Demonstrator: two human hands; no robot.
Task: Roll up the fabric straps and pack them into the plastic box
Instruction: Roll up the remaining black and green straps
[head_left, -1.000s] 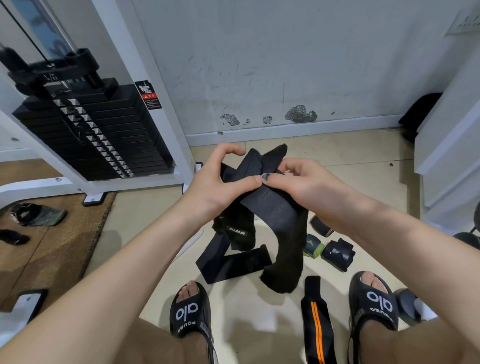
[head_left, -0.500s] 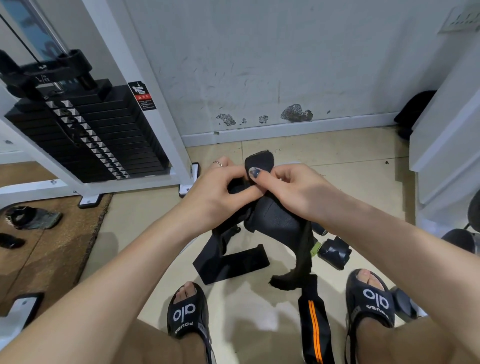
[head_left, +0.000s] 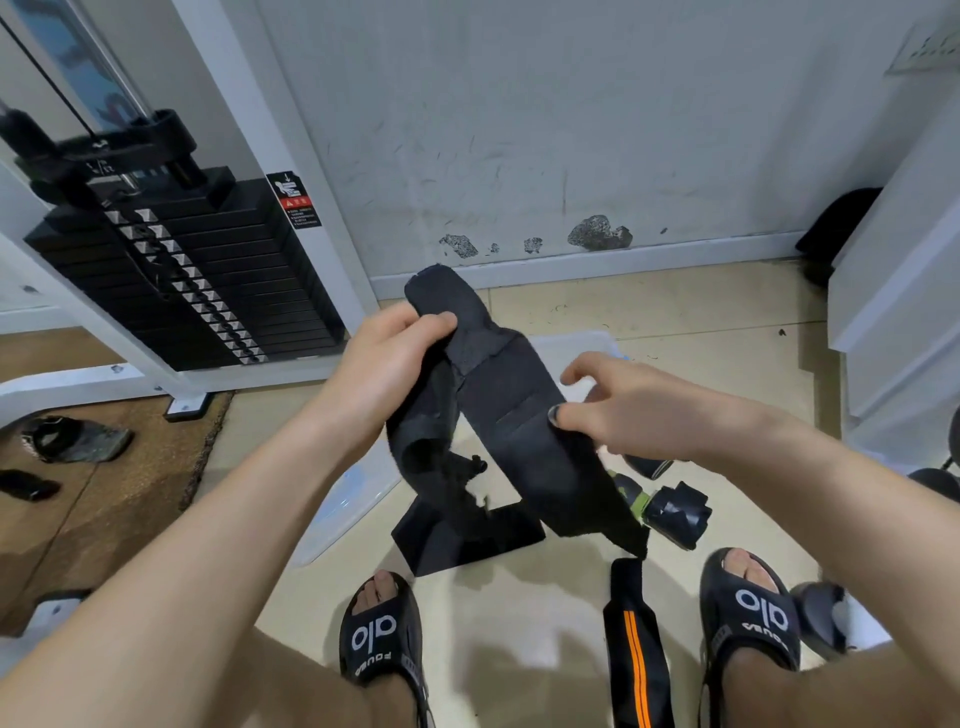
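My left hand (head_left: 387, 364) pinches the black fabric strap (head_left: 511, 410) near its top end, my right hand (head_left: 623, 410) thumb-grips its edge; it's limp and light, so I'd roll from that end.

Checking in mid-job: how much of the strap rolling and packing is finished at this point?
Done: two or three small rolled bundles lie on the floor, not boxed. In hand: the left hand pinches the top of a wide black strap, still unrolled, with the right hand at its edge. Left: the orange-striped strap lies flat by the right foot. The clear plastic box sits mostly hidden behind the strap.
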